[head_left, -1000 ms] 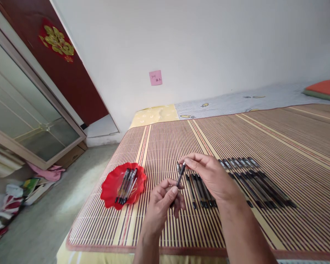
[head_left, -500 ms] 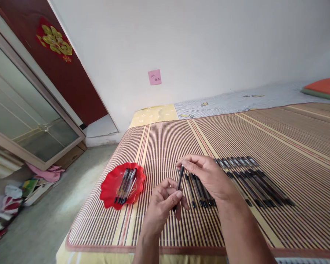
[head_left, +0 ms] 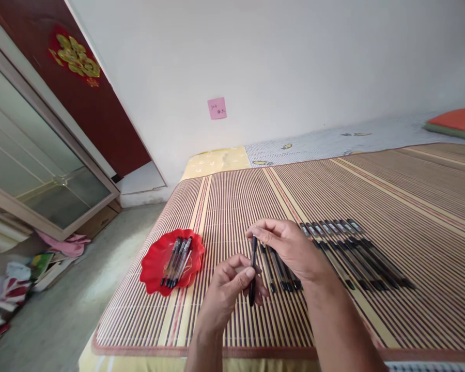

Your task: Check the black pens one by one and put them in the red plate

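Black, slender pen (head_left: 253, 253) in the pinch of both hands (head_left: 229, 281) (head_left: 290, 249), over a slatted mat (head_left: 225, 206) near a scalloped red dish (head_left: 149, 272)

The wall (head_left: 279, 67) was white and bore a pink handwritten note (head_left: 217, 108). To the left stood a dark red door (head_left: 112, 124) with a gold-and-red ornament (head_left: 77, 57), beside a framed glass panel (head_left: 31, 139). Pale light (head_left: 104, 258) lay on the grey floor (head_left: 62, 315) next to the mat-covered bed (head_left: 228, 201).

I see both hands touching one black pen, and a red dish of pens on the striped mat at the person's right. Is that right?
Not quite: the head view shows the red dish at the person's left. The left hand and right hand do both touch the black pen.
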A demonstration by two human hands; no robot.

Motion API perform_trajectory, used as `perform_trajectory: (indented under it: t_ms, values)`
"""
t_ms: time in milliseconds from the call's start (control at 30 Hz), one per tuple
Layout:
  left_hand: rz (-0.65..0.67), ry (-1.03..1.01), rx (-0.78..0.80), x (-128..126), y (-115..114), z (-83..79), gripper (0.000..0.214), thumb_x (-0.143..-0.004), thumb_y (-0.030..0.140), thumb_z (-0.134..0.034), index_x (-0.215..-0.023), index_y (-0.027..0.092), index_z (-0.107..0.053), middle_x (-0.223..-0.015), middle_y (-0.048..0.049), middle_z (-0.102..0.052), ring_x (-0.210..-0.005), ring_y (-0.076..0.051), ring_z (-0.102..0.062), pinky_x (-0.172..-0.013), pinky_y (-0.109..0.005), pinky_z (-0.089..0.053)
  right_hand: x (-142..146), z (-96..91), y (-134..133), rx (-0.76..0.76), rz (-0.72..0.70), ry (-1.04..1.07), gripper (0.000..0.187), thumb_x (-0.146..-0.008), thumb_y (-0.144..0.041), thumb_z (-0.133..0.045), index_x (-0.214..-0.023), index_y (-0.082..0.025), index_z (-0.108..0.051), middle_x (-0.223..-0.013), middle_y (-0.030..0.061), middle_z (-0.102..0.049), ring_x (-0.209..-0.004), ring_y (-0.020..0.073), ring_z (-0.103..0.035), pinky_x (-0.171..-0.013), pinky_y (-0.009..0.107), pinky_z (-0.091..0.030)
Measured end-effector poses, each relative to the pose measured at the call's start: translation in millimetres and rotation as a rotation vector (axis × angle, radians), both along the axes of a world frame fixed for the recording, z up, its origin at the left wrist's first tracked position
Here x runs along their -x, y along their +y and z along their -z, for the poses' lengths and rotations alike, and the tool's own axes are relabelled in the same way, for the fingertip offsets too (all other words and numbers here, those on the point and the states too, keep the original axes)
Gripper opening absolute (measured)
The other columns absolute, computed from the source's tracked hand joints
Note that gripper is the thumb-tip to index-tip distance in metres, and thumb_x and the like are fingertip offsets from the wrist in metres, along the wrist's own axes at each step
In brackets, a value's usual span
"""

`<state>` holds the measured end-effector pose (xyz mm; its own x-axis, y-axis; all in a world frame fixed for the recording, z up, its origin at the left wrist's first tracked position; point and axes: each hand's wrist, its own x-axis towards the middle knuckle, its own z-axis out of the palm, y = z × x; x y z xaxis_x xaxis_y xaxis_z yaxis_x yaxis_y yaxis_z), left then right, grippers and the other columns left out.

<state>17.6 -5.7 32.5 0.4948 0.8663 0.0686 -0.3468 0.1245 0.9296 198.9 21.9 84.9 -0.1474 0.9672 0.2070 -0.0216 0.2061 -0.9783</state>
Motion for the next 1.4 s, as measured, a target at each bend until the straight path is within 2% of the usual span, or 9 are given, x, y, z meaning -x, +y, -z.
perform_trajectory:
  t_ms: [133,233,300,367,567,767,900,1067,1400]
  values:
    - [-0.187,0.053,0.030,6,5,-4.1,0.033,-0.088,0.042,-0.078,-0.087,0.017,-0.057,-0.070,-0.0036,-0.074,-0.053,-0.011,-0.063,-0.053,-0.021,-0.040,-4,17.3,12,-0.064,0.136,-0.106,0.032,-0.103,-0.039,-0.053,-0.114,-0.022,-0.077,-0.116,0.0082,-0.077,-0.108,0.0213,-0.070,-0.101,0.040,-0.052]
    - [-0.337,0.060,0.040,13,10,-8.0,0.035,-0.086,0.044,-0.080,-0.086,0.017,-0.057,-0.069,-0.0018,-0.072,-0.054,-0.010,-0.061,-0.055,-0.021,-0.041,-3,35.5,24,-0.071,0.337,-0.629,0.043,-0.102,-0.015,-0.039,-0.131,-0.016,-0.071,-0.134,0.0133,-0.071,-0.127,0.0260,-0.062,-0.107,0.043,-0.047]
    - [-0.398,0.056,0.049,18,12,-9.7,0.037,-0.083,0.045,-0.082,-0.084,0.017,-0.057,-0.067,-0.0008,-0.071,-0.053,-0.010,-0.060,-0.056,-0.021,-0.042,2,47.2,31,-0.044,0.334,-0.956,0.051,-0.096,-0.004,-0.037,-0.133,-0.014,-0.070,-0.140,0.0145,-0.068,-0.132,0.0290,-0.057,-0.107,0.043,-0.044]
    - [-0.430,0.055,0.053,20,13,-10.2,0.039,-0.081,0.046,-0.083,-0.083,0.017,-0.057,-0.066,-0.0003,-0.070,-0.053,-0.010,-0.059,-0.056,-0.021,-0.042,10,56.7,35,-0.018,0.267,-1.097,0.054,-0.091,0.001,-0.039,-0.132,-0.014,-0.071,-0.143,0.0136,-0.067,-0.133,0.0319,-0.055,-0.106,0.043,-0.042]
    - [-0.446,0.090,0.050,23,14,-7.0,0.037,-0.084,0.047,-0.081,-0.084,0.017,-0.058,-0.069,-0.0009,-0.070,-0.054,-0.009,-0.058,-0.055,-0.020,-0.041,29,65.0,34,-0.024,0.147,-1.168,0.046,-0.090,0.003,-0.039,-0.110,-0.014,-0.077,-0.132,0.0152,-0.072,-0.131,0.0360,-0.054,-0.099,0.047,-0.040]
    - [-0.453,0.093,0.038,25,15,-7.1,0.040,-0.082,0.048,-0.082,-0.083,0.017,-0.057,-0.067,-0.0009,-0.071,-0.052,-0.008,-0.058,-0.055,-0.020,-0.043,37,57.7,32,0.002,0.064,-1.160,0.022,-0.094,-0.013,-0.058,-0.080,-0.018,-0.074,-0.101,0.0109,-0.078,-0.101,0.0236,-0.066,-0.083,0.032,-0.041]
    - [-0.459,0.124,0.044,25,16,-5.3,0.041,-0.081,0.049,-0.082,-0.083,0.017,-0.057,-0.068,-0.0018,-0.072,-0.050,-0.008,-0.058,-0.052,-0.019,-0.040,52,59.3,30,0.074,0.135,-1.156,0.011,-0.094,-0.015,-0.062,-0.091,-0.013,-0.073,-0.104,0.0133,-0.074,-0.089,0.0220,-0.069,-0.071,0.031,-0.038]
    - [-0.443,0.149,0.035,26,16,-2.1,0.042,-0.080,0.050,-0.083,-0.084,0.016,-0.059,-0.066,-0.0005,-0.071,-0.051,-0.009,-0.060,-0.052,-0.019,-0.041,62,65.6,28,0.090,0.207,-1.130,0.027,-0.095,-0.004,-0.051,-0.116,-0.010,-0.066,-0.116,0.0156,-0.072,-0.101,0.0235,-0.070,-0.077,0.031,-0.039]
    - [-0.419,0.168,0.016,27,16,-1.9,0.042,-0.078,0.050,-0.085,-0.086,0.015,-0.063,-0.065,0.0005,-0.070,-0.051,-0.009,-0.061,-0.052,-0.019,-0.045,67,74.2,28,0.088,0.219,-0.994,0.013,-0.095,-0.013,-0.055,-0.091,-0.012,-0.067,-0.107,0.0181,-0.070,-0.090,0.0238,-0.066,-0.073,0.033,-0.037]
